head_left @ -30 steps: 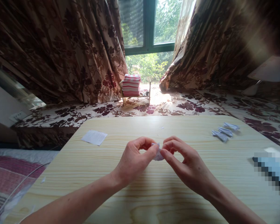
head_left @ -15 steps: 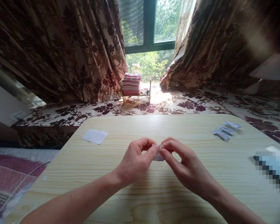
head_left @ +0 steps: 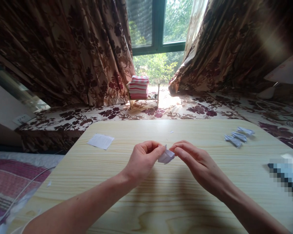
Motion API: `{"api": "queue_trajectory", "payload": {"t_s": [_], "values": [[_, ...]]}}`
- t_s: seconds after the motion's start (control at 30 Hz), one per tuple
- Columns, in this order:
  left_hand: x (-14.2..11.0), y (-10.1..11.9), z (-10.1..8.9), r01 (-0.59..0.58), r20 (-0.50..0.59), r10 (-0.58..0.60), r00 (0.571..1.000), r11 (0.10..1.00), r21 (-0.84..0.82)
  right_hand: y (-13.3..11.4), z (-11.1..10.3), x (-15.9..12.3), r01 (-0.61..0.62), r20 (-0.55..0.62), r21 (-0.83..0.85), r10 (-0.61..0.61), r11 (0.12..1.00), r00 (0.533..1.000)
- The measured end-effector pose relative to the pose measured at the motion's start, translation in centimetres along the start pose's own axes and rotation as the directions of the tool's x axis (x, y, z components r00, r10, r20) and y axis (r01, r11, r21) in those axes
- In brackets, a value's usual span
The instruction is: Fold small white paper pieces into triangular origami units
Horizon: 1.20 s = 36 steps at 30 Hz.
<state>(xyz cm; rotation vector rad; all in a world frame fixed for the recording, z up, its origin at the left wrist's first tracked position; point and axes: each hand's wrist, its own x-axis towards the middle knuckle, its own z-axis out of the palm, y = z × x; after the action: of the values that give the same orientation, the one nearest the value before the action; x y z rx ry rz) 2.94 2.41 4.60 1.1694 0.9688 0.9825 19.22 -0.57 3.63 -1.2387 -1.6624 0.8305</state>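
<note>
A small piece of folded white paper (head_left: 166, 157) is held above the middle of the table, its creased panels facing me. My left hand (head_left: 144, 159) pinches its upper left edge between thumb and bent fingers. My right hand (head_left: 195, 162) is at the paper's right corner, fingers stretched out and loosely apart from the thumb. Whether its fingertips touch the paper, I cannot tell. To the right lie several folded white paper pieces (head_left: 233, 141) in a slanting group. A flat sheet of paper (head_left: 101, 141) with faint printed lines rests on the left.
The pale wood-grain table (head_left: 107, 208) has rounded far corners. A tiny paper scrap (head_left: 171, 132) lies near its far edge. At the right edge is a blurred-out dark-edged device (head_left: 286, 177). Behind, a small rack holds striped folded cloths (head_left: 138, 87) before the window.
My right hand has loosened its pinch and drawn slightly to the right, uncovering more of the folded paper. My left hand still grips it. The whole view has shifted a little.
</note>
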Motion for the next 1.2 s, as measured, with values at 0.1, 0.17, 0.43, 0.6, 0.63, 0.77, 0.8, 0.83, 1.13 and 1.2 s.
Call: {"api": "queue_trajectory", "payload": {"t_s": [0.1, 0.17, 0.43, 0.6, 0.63, 0.77, 0.8, 0.83, 1.13, 1.2], "values": [[-0.1, 0.1, 0.1, 0.001, -0.004, -0.001, 1.0, 1.0, -0.007, 0.0, 0.0, 0.0, -0.059, -0.012, -0.012, 0.059, 0.998, 0.998], [-0.1, 0.2, 0.1, 0.001, -0.011, -0.001, 1.0, 1.0, -0.01, 0.0, 0.0, 0.1, -0.104, -0.038, -0.003, 0.104, 0.995, 0.994], [-0.1, 0.1, 0.2, -0.046, -0.013, 0.046, 0.999, 0.999, 0.01, 0.0, 0.1, 0.0, -0.118, -0.036, 0.007, 0.118, 0.993, 0.992], [0.0, 0.1, 0.0, -0.028, 0.016, 0.027, 1.0, 0.998, 0.05, 0.3, 0.4, -0.1, -0.082, -0.03, 0.046, 0.083, 0.996, 0.996], [0.0, 0.1, -0.1, -0.017, 0.026, 0.015, 1.0, 0.998, 0.061, 0.3, 0.4, -0.1, -0.075, -0.028, 0.042, 0.077, 0.996, 0.997], [0.3, 0.2, -0.3, 0.01, 0.064, -0.017, 0.998, 0.994, 0.112, -0.1, 0.3, -0.3, -0.026, -0.009, 0.006, 0.027, 1.0, 1.0], [0.4, 0.3, -0.4, 0.018, 0.073, -0.027, 0.997, 0.992, 0.125, -0.1, 0.3, -0.3, -0.023, 0.001, -0.002, 0.023, 1.0, 1.0], [0.5, 0.4, -0.5, 0.033, 0.084, -0.045, 0.995, 0.989, 0.142, -0.2, 0.2, -0.3, -0.027, 0.018, -0.009, 0.027, 1.0, 0.999], [1.3, 0.8, -1.8, 0.094, 0.223, -0.168, 0.96, 0.947, 0.308, 0.8, -0.1, -0.2, 0.093, 0.041, -0.167, -0.088, 0.982, 0.995], [1.4, 0.5, -1.8, 0.097, 0.133, -0.123, 0.983, 0.978, 0.187, 0.9, -0.1, -0.1, 0.205, -0.073, -0.28, -0.234, 0.938, 0.97]]}}
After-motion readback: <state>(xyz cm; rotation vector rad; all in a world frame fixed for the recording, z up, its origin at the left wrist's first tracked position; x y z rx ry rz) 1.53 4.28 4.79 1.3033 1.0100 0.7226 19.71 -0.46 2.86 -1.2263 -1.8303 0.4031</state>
